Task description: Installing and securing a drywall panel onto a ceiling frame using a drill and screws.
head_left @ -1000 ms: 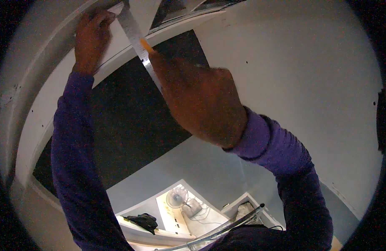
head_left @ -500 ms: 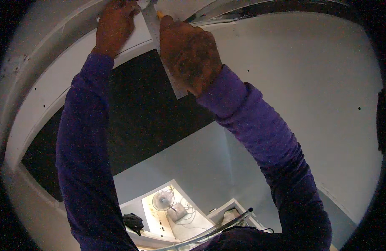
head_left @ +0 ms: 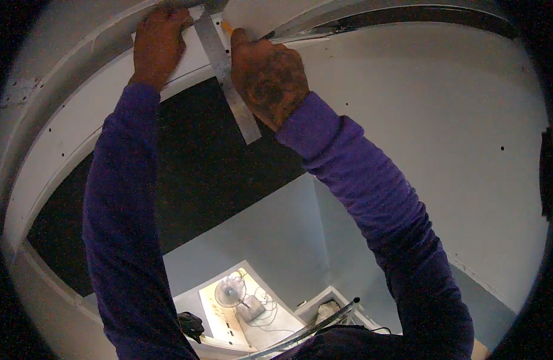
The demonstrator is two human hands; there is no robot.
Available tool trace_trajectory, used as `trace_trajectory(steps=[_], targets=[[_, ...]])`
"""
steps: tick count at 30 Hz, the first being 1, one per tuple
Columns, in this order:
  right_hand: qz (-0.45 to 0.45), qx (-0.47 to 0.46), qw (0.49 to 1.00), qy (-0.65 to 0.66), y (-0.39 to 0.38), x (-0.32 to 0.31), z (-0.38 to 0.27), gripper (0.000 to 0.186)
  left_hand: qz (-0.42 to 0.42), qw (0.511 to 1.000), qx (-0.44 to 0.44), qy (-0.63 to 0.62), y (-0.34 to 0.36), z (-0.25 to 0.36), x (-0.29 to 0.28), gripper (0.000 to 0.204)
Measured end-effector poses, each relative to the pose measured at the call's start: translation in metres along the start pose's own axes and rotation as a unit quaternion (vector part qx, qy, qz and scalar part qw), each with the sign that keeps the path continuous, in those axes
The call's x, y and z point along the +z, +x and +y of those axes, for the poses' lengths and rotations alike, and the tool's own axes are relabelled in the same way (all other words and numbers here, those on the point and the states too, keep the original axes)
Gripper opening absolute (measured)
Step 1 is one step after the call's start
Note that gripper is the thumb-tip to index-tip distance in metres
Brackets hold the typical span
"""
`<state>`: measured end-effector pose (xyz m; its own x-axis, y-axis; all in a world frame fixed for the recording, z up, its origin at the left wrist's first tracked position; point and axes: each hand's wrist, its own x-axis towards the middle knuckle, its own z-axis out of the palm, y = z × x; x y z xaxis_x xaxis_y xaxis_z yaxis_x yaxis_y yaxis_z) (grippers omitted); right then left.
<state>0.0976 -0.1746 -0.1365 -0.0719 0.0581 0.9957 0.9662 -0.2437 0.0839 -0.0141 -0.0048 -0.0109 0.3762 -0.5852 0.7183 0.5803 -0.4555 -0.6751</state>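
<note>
While the right hand (head_left: 270, 83) is clamping its fingers on an orange pencil (head_left: 227, 27), the metal ruler (head_left: 230, 90) is slanting eleven-to-five just beside them at nine o'clock; the left hand (head_left: 160, 48), farther from its middle, is resting bent-fingered by its top, grip escaping me.

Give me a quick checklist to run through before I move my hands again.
1. Left hand by the metal rule's upper end: ok.
2. Left hand's grip on the rule firm: cannot tell.
3. Slim orange tool in the right hand: ok.
4. Orange tip touching the white strip: cannot tell.
5. Rule lying wholly within the strip: not ok, its lower end reaches across the dark area.
</note>
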Motion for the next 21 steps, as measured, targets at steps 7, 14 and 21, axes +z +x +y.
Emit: trace_trajectory(steps=[7, 14, 21], targets=[[-0.021, 0.011, 0.999, -0.039, -0.002, 0.004, 0.009, 0.025, 0.017, 1.0, -0.009, -0.013, 0.005, 0.001, 0.004, 0.028], [-0.047, 0.001, 0.998, -0.041, -0.003, 0.009, 0.01, 0.028, 0.025, 1.0, -0.01, -0.016, 0.004, -0.002, 0.01, 0.019], [-0.039, -0.013, 0.996, -0.073, -0.001, 0.008, 0.01, 0.036, 0.048, 0.997, -0.037, -0.056, 0.008, 0.011, 0.0, 0.011]])
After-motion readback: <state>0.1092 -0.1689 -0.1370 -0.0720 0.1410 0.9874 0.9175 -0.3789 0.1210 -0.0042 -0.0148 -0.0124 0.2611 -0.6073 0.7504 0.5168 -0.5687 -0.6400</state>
